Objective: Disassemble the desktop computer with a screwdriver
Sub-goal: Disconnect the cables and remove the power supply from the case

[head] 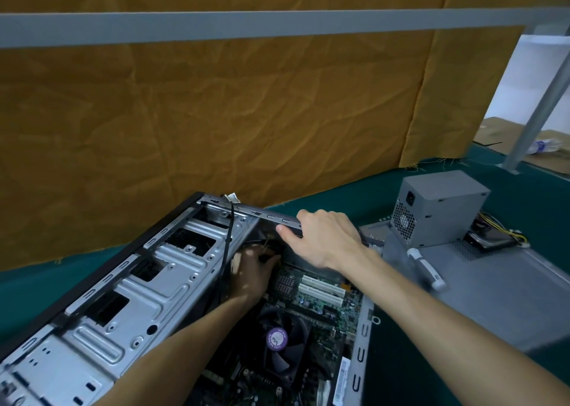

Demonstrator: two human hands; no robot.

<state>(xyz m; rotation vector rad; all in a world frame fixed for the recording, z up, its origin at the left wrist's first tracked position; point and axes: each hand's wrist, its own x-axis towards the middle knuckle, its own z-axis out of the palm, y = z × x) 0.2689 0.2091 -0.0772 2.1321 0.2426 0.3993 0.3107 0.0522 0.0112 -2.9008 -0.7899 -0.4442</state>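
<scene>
Nearest the lens, both forearms reach into the open grey metal computer case [129,307] lying on the green-covered desk [462,390]. Left hand [251,271] is deep inside beside the green motherboard [320,294], fingers curled in shadow; what it holds cannot be told. Right hand [324,236] grips the case's far rim, fingers over the edge. White-handled screwdriver [425,268] lies unheld on the flat grey side panel [493,297], just beside the grey boxy power supply [438,208].
</scene>
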